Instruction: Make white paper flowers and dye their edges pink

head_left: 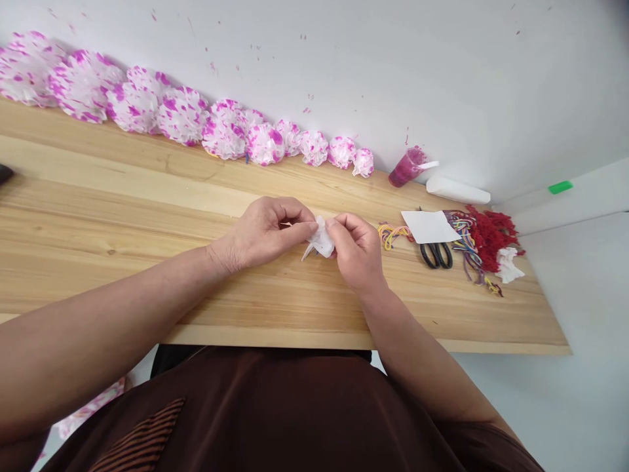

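Note:
A small crumpled piece of white tissue paper [322, 241] is held just above the wooden table [122, 216], near its middle. My left hand [265, 231] pinches its left side with thumb and fingertips. My right hand [358, 249] grips its right side, fingers curled round it. Both forearms reach in from the near edge. Along the wall stands a row of several white paper flowers with pink blotches [183, 115].
At the right lie black scissors [436, 254], a white paper sheet [429, 227], coloured rubber bands [392, 233], a heap of red and mixed strings [486, 237], a pink cup [407, 166] and a white tube [458, 191]. A dark object [4, 174] sits at the left edge.

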`<state>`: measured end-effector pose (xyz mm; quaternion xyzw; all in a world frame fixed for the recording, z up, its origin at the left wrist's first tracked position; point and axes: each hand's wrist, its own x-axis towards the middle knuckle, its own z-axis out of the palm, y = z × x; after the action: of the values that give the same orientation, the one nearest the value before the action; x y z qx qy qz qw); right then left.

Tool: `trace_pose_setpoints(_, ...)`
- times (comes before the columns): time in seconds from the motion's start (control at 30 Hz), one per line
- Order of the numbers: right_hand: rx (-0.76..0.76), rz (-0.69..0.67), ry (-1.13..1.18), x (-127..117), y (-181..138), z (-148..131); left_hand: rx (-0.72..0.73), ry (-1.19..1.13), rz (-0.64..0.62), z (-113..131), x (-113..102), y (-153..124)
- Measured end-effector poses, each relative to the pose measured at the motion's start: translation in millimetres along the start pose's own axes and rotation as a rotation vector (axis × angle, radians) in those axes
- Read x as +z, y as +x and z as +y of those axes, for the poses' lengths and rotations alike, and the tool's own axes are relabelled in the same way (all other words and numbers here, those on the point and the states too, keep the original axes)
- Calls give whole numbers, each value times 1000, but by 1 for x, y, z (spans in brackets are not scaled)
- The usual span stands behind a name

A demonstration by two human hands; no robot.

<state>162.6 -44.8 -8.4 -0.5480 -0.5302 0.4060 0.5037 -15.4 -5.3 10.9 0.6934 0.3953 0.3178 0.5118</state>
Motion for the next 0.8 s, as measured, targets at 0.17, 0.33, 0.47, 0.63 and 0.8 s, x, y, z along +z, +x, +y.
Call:
trace_pose_setpoints(0.17,36,1,68,-1,2,-2,-154,-105,0,-3,-2,3)
trace_pose_setpoints(0.33,-64,-50,-16,1,-4,-8,-229,-272,27,-9,0,6)
trace_pose_setpoints(0.47,-73,-36,-48,2,-6,-6,-197,-210,19,-5,-1,4)
trace_pose_setpoints(0.63,-76,-35,-28,3,-5,-3,-115,-35,41,1,-1,0)
trace_pose_setpoints(0.8,-74,-50,7,3,-5,-4,-109,-7,60,-3,0,2)
